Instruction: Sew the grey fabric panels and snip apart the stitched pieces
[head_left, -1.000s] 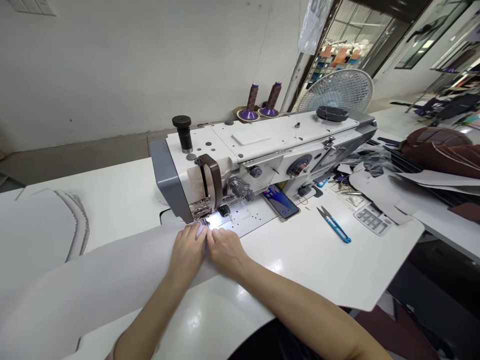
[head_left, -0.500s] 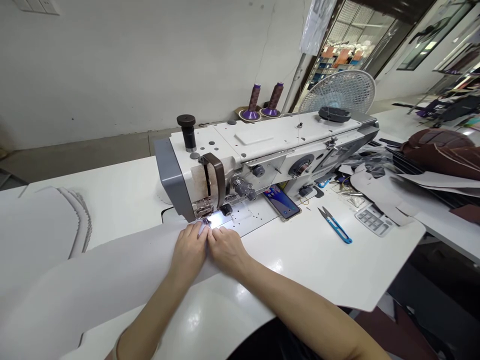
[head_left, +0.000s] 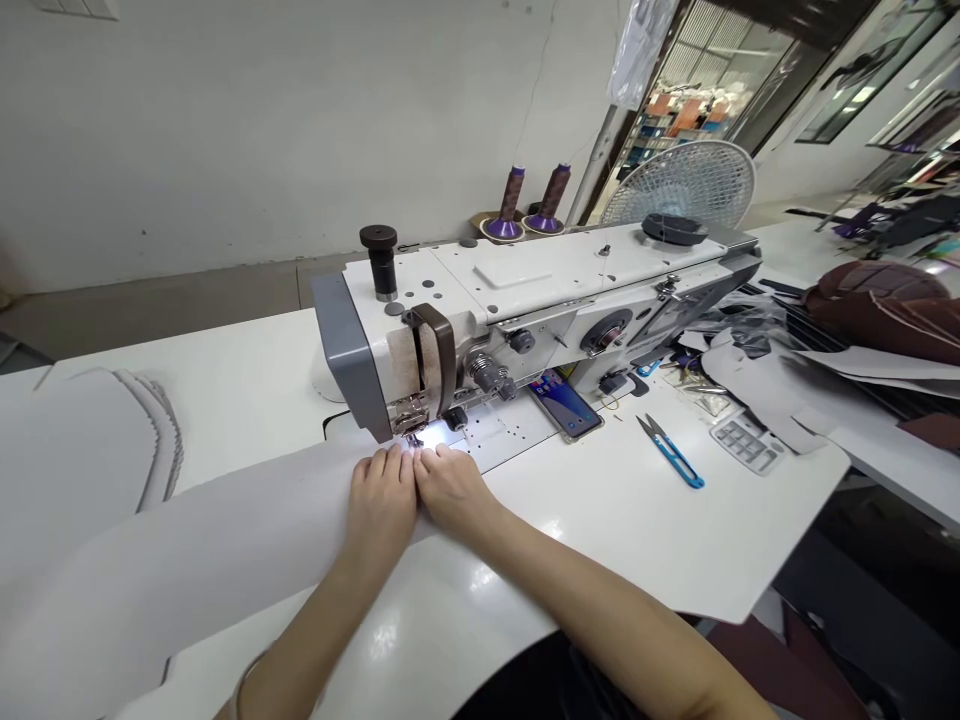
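A long pale grey fabric panel (head_left: 247,530) runs from the lower left up to the needle area of a white sewing machine (head_left: 536,285). On the panel's right end, just in front of the lit presser foot (head_left: 415,438), my left hand (head_left: 381,495) holds it with bent fingers close together. Right beside it, my right hand (head_left: 452,490) is closed at the panel's edge, its thumb side touching the left hand. The fingertips and the edge between them are mostly hidden.
A stack of pale panels (head_left: 90,440) lies at the left. On the right are a phone (head_left: 566,405), blue thread snips (head_left: 671,452) and a clear plastic case (head_left: 748,445). Two brown thread cones (head_left: 512,205) and a fan (head_left: 686,185) stand behind the machine. Dark brown pieces (head_left: 885,305) lie farther right.
My left hand's fingers have shifted slightly back from the presser foot, and both hands sit closer together. The panel has barely moved, and the view has shifted a little.
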